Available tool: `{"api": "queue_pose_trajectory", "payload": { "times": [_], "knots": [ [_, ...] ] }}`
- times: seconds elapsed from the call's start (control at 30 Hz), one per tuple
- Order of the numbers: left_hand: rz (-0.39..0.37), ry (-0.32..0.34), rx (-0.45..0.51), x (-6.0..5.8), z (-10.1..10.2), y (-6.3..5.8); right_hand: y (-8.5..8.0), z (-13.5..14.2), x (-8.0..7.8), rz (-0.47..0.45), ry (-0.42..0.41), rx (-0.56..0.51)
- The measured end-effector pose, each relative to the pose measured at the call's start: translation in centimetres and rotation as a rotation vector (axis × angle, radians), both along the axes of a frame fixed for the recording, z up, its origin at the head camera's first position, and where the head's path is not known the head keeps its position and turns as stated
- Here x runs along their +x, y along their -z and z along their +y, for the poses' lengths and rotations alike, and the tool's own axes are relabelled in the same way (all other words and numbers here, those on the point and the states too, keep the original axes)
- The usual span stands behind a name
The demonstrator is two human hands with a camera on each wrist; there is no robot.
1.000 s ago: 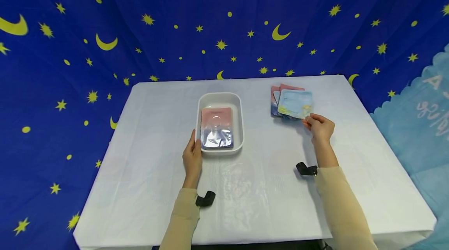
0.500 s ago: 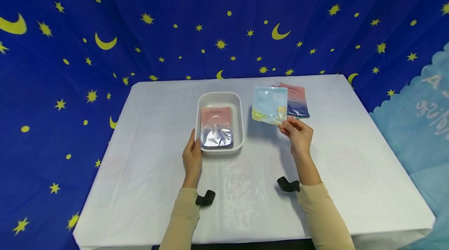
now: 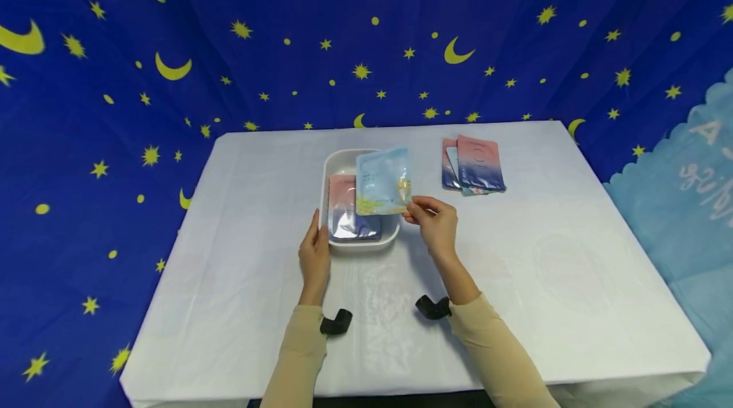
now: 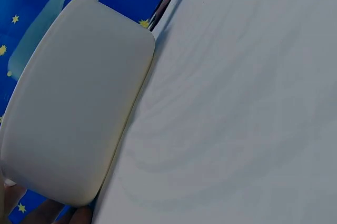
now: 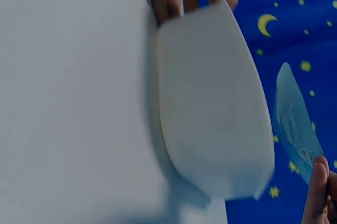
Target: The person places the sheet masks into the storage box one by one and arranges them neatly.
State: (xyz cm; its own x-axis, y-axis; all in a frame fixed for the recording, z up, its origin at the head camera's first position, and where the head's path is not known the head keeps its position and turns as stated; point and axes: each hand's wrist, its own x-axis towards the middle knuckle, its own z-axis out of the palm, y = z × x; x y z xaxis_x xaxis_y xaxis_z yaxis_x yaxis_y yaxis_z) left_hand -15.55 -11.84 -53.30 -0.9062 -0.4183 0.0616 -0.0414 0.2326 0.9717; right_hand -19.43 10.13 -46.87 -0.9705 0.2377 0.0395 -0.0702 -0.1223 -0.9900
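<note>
A white plastic bin (image 3: 342, 163) stands near the middle of the table. My left hand (image 3: 315, 265) rests along its left side, fingers fairly straight, thumb at the near corner. In the bin lies a shiny pink-and-navy flat sachet (image 3: 342, 207), partly covered in the head view. My right hand (image 3: 433, 226) pinches the lower right corner of a light blue sachet (image 3: 382, 182) with yellow print. That sachet hangs tilted over the bin's right half. The right wrist view shows the blue sachet (image 5: 294, 113) above the rim, apart from the bin (image 5: 210, 103).
At the table's back right lies a loose pile of sachets (image 3: 480, 166), pink-and-navy on top with light blue showing beneath. A white cloth (image 3: 240, 217) covers the table. Blue star-printed fabric (image 3: 258, 64) hangs behind. Black wrist cameras (image 3: 433, 307) stick out from both wrists.
My right hand has lifted the light blue sachet off the pile and carried it left to above the bin. My left hand has stayed at the bin's side.
</note>
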Motion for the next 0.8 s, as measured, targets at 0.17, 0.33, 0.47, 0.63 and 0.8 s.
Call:
{"api": "queue_pose_trajectory", "payload": {
  "times": [0.17,0.33,0.47,0.63,0.8],
  "knots": [
    [-0.004,0.003,0.008,-0.1,0.0,-0.1,0.2,-2.1,0.0,0.009,-0.070,0.093],
    [-0.013,0.010,0.014,-0.1,0.0,-0.2,0.6,-3.2,0.3,0.010,-0.091,0.193],
    [-0.002,0.005,0.003,-0.1,0.1,-0.2,1.0,-3.8,0.4,0.038,-0.096,0.253],
    [0.010,-0.009,-0.020,-0.1,0.1,-0.3,1.2,-4.4,0.5,0.074,-0.097,0.333],
    [0.005,0.004,-0.011,0.1,0.1,-0.4,1.2,-4.8,0.5,0.114,-0.141,0.455]
  ]
}}
